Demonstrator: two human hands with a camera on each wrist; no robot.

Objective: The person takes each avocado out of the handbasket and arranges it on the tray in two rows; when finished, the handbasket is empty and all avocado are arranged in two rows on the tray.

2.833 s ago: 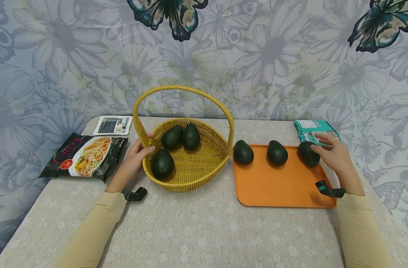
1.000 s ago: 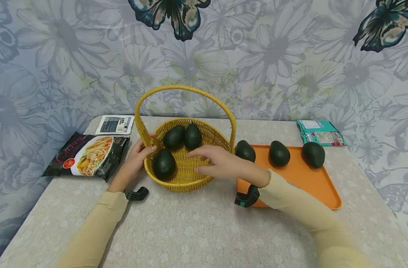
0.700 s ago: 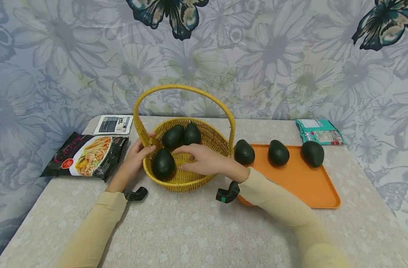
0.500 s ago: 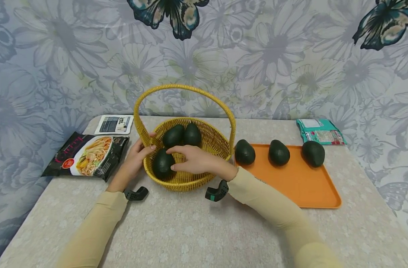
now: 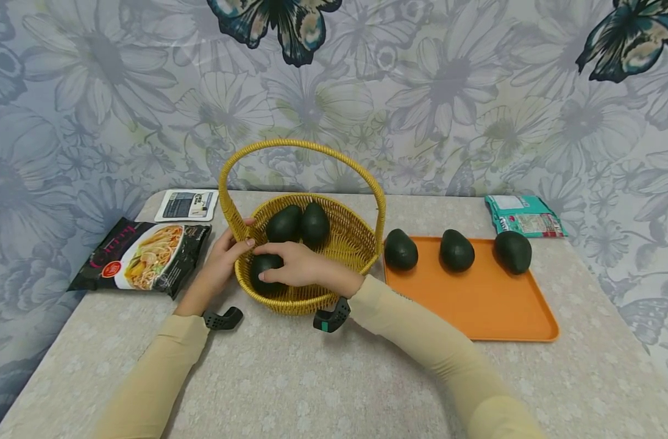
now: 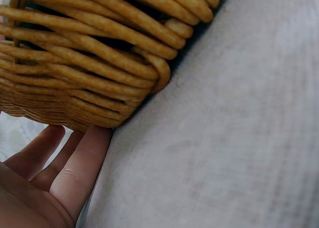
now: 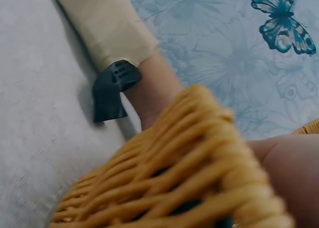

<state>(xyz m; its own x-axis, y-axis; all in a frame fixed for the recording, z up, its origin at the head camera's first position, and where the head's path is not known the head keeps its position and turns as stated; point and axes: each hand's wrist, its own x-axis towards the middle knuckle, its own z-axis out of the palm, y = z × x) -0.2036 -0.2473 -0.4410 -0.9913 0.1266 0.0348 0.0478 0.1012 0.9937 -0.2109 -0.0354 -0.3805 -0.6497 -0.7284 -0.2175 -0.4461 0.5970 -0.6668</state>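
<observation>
A yellow wicker basket (image 5: 351,238) with a tall arched handle stands left of the middle of the table. My left hand (image 5: 222,256) holds its left side near the handle's foot, thumb over the rim; in the left wrist view the fingers (image 6: 82,168) touch the outside of the weave. Inside the basket, my right hand (image 5: 295,263) grips the front-left avocado (image 5: 265,288), thumb on its near side and fingers over its top. Behind it lie two more avocados, one on the left (image 5: 283,224) and one beside it (image 5: 314,223). The right wrist view shows mostly basket rim (image 7: 199,153).
An orange tray (image 5: 471,311) at right bears three avocados along its far edge, the middle one (image 5: 457,250) among them. A teal packet (image 5: 526,217) lies behind it. Left of the basket are a black noodle packet (image 5: 142,256) and a white packet (image 5: 187,205). A patterned wall closes the back.
My right hand let go of an avocado at the tray's right end, crossed leftward into the basket and took hold of the front-left avocado. The left hand has stayed on the basket.
</observation>
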